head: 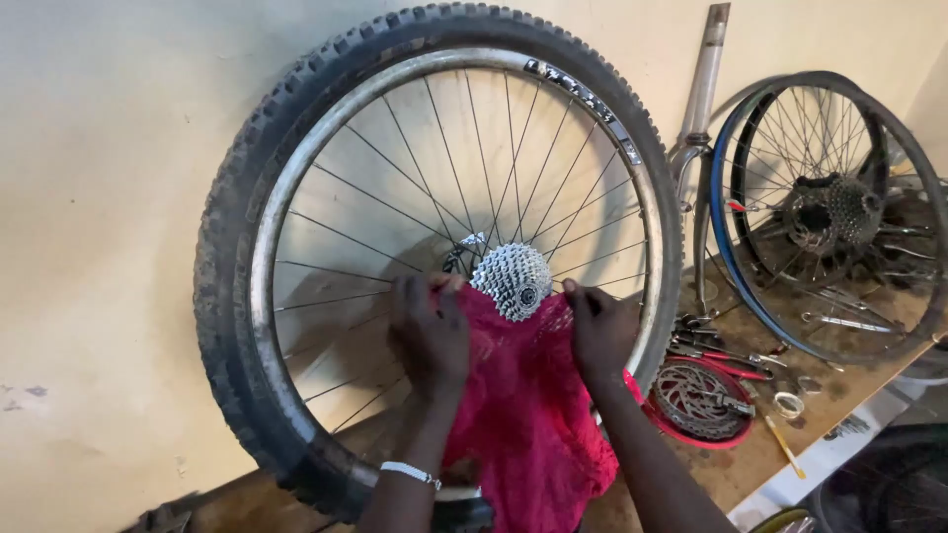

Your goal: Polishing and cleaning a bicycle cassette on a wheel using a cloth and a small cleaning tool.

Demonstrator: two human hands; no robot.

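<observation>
A large bicycle wheel [296, 188] with a knobby black tyre and silver rim stands upright against a cream wall. A silver sprocket cassette [513, 279] sits at its hub. Both my hands hold a red mesh cloth [528, 405] stretched just below and around the cassette. My left hand [430, 331] grips the cloth's left edge against the spokes. My right hand [597, 326] grips its right edge. The cloth hangs down over the wheel's lower half. A silver bracelet [410, 474] is on my left wrist.
A second, bare wheel [750, 286] with a blue rim and its own cassette leans at the right, beside a metal frame tube [703, 89]. On the wooden bench [731, 464] lie a brake disc [696, 400] on a red ring, red-handled tools, wrenches and small rings.
</observation>
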